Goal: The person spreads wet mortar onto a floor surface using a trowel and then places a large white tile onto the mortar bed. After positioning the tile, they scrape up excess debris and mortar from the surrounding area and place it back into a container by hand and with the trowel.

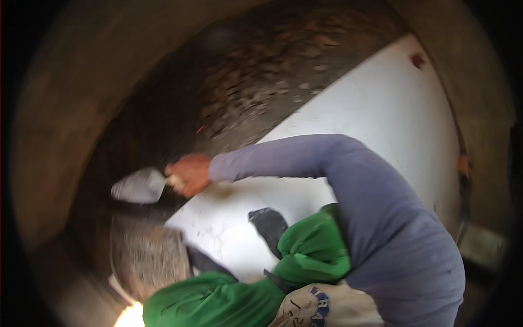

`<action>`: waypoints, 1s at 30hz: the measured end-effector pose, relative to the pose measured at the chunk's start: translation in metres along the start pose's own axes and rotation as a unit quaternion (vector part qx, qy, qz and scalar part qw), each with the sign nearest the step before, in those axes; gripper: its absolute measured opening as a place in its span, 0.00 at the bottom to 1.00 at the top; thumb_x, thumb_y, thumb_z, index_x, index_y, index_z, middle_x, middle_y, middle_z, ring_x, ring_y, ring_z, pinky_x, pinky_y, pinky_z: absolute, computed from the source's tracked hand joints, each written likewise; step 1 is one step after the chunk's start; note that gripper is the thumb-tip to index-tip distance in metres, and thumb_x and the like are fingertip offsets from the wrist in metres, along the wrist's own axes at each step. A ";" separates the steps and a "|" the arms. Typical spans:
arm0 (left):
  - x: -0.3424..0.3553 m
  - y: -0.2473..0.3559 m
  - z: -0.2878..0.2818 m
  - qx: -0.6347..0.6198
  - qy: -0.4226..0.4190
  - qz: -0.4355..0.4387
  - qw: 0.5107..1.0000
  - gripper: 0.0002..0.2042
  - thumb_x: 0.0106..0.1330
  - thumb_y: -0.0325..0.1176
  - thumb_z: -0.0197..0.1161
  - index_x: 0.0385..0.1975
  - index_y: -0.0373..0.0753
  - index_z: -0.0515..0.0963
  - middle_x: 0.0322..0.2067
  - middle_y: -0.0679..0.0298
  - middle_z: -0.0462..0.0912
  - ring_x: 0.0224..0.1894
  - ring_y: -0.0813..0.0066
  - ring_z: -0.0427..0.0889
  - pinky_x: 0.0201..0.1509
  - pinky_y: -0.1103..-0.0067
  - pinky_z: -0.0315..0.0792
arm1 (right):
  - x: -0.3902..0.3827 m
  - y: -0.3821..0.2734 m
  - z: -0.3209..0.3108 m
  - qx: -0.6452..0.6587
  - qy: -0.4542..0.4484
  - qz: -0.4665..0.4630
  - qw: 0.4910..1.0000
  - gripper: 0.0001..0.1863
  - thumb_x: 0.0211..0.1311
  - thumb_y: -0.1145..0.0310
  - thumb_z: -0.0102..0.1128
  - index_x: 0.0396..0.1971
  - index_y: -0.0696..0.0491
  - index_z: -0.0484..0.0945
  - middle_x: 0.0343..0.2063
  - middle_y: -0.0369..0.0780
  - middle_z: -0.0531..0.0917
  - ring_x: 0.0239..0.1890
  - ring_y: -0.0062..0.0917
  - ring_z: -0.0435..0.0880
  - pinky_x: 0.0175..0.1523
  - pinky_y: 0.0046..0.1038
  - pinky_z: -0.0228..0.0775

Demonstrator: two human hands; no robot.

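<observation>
My right hand (189,174) is closed around the handle of a trowel (139,186), stretched out to the left at the end of a lavender sleeve (305,155). The trowel's grey blade points left, above dark ground, and is slightly blurred. Below it is a grey-brown, rounded, pan-like surface (150,250); whether it holds anything is unclear. A large white sheet (381,114) lies under my arm and runs to the upper right. My left hand does not show.
Broken brick and rubble (261,76) lie on the dark ground beyond the sheet. A small red-brown piece (418,60) sits at the sheet's far corner. A brown curved wall (71,109) surrounds the area. My green-clad legs (310,250) are bent at the near side. Bright light glares at lower left.
</observation>
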State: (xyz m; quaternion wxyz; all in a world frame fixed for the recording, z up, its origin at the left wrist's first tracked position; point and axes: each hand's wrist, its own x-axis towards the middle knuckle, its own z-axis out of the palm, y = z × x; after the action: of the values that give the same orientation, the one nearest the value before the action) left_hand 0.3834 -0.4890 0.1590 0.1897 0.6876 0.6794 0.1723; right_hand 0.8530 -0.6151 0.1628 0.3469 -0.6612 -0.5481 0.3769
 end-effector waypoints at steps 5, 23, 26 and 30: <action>-0.024 -0.011 -0.038 0.013 0.025 -0.037 0.999 0.20 0.80 0.36 0.65 0.68 0.36 0.79 0.66 0.50 0.82 0.67 0.56 0.81 0.73 0.67 0.73 | -0.013 0.013 -0.017 0.015 -0.076 0.138 0.987 0.22 0.61 0.55 0.64 0.46 0.58 0.85 0.40 0.55 0.90 0.50 0.53 0.90 0.55 0.50 0.82; 0.054 0.090 -0.017 -0.086 0.086 0.094 0.988 0.20 0.81 0.38 0.64 0.69 0.39 0.80 0.68 0.51 0.81 0.71 0.58 0.79 0.75 0.67 0.71 | -0.145 0.097 -0.093 -0.116 0.240 0.286 0.921 0.18 0.72 0.55 0.64 0.48 0.54 0.82 0.38 0.51 0.89 0.41 0.46 0.89 0.48 0.47 0.77; 0.078 0.153 0.081 -0.196 -0.101 0.210 0.952 0.32 0.78 0.45 0.69 0.76 0.34 0.71 0.74 0.47 0.75 0.72 0.54 0.77 0.78 0.65 0.68 | -0.111 0.064 -0.089 -0.147 0.211 0.287 0.923 0.20 0.76 0.52 0.59 0.49 0.55 0.81 0.38 0.52 0.89 0.41 0.49 0.88 0.50 0.49 0.76; 0.114 0.172 0.197 -0.130 -0.088 0.192 0.969 0.50 0.72 0.61 0.69 0.81 0.28 0.58 0.81 0.34 0.57 0.85 0.37 0.52 0.87 0.55 0.50 | -0.015 0.067 -0.072 -0.164 0.196 0.241 0.936 0.23 0.77 0.48 0.56 0.50 0.55 0.83 0.39 0.55 0.89 0.45 0.56 0.88 0.51 0.52 0.76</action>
State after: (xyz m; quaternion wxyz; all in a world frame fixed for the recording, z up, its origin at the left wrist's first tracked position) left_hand 0.6319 -0.3814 0.0709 0.2997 0.7871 0.4872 0.2310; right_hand 0.9456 -0.6437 0.1399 0.2335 -0.8818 -0.3478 0.2168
